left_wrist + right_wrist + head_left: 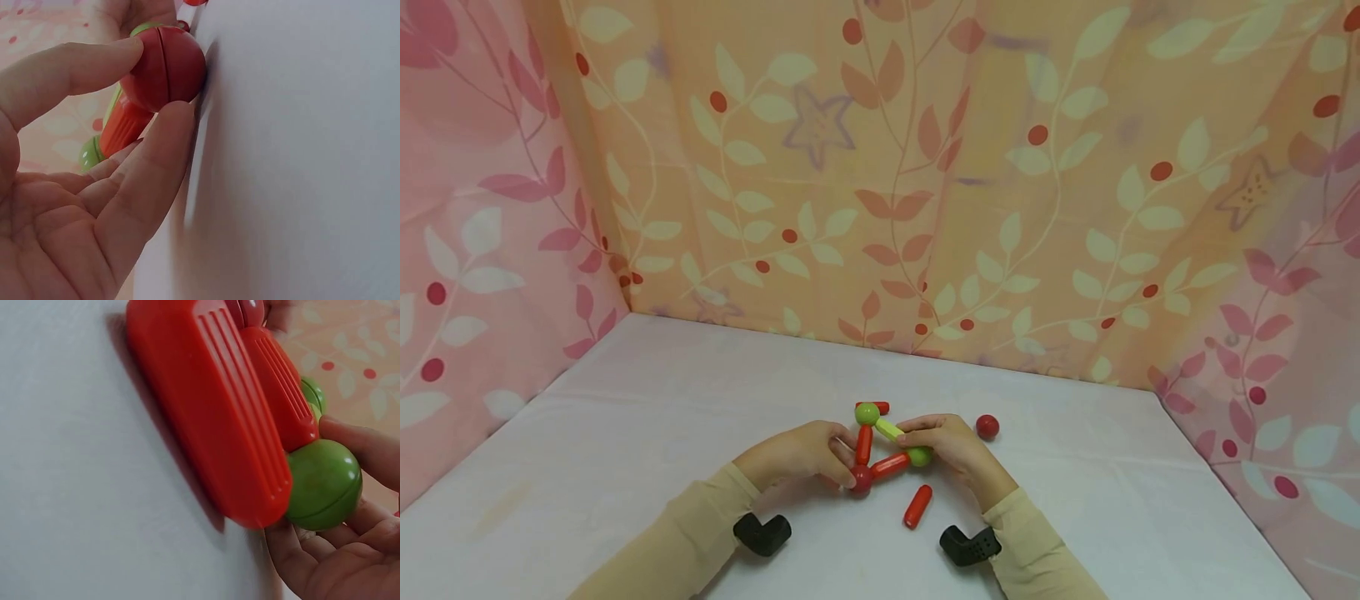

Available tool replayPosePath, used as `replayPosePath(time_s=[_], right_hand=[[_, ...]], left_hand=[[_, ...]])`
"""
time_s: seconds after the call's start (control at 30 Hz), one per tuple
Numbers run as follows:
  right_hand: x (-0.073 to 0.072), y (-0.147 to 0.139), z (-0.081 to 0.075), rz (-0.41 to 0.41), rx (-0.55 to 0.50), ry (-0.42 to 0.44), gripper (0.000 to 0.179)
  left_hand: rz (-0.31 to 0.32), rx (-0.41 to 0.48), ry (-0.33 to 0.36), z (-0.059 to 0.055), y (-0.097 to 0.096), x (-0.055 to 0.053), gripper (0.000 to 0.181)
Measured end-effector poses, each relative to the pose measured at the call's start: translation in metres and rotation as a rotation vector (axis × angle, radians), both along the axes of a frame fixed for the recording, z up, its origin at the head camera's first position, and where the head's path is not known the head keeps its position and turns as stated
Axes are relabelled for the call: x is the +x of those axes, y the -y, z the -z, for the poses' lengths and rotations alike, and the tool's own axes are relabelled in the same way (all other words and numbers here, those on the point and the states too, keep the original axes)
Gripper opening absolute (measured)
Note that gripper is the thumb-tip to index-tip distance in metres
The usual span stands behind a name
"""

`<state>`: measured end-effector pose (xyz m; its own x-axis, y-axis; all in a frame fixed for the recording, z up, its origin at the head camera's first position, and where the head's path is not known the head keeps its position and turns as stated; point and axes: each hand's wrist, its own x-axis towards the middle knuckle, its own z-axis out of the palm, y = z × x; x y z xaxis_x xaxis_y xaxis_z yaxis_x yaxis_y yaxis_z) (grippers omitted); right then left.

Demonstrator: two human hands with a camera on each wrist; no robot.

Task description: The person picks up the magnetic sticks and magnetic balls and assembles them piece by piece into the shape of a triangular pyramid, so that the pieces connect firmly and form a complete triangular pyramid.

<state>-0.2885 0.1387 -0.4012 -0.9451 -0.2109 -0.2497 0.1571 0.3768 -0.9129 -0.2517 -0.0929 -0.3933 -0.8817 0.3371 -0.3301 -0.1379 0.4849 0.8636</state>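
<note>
Red, green and yellow-green toy pieces form a triangle on the white table. Its corners are a red ball (861,479), a near green ball (919,456) and a far green ball (867,414). Between them run two red rods, one along the left side (864,445) and one along the front (891,466), and a yellow-green rod (889,430). My left hand (812,454) pinches the red ball between thumb and finger, plain in the left wrist view. At the right corner, my right hand (951,446) grips the near green ball (325,484) and touches the yellow-green rod.
A loose red rod (917,507) lies in front of the triangle, close to my right hand. Another red rod (880,407) shows behind the far green ball. Farther right sits a loose red ball (987,427). Patterned curtains (880,208) border the table's back and sides.
</note>
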Motion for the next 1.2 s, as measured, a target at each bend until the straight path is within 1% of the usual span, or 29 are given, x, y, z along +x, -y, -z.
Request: replayPosePath(time_s=[0.17,0.47,0.7,0.97,1.2], right_hand=[[0.000,-0.001,-0.001,-0.013,0.007,0.004,0.026],[0.001,-0.002,-0.003,-0.036,0.033,-0.004,0.025],[0.000,-0.002,-0.003,-0.054,0.063,-0.014,0.024],[-0.001,-0.004,0.000,-0.060,0.066,-0.022,0.025],[0.000,-0.005,-0.001,-0.058,0.071,-0.015,0.024]], left_hand=[[0.005,0.029,0.002,0.002,0.008,-0.005,0.044],[0.058,0.073,0.020,-0.001,0.019,-0.008,0.047],[0.044,0.044,0.011,0.000,0.021,-0.011,0.049],[0.033,0.049,0.019,0.003,0.022,-0.015,0.049],[0.022,0.040,0.005,0.004,0.022,-0.016,0.048]])
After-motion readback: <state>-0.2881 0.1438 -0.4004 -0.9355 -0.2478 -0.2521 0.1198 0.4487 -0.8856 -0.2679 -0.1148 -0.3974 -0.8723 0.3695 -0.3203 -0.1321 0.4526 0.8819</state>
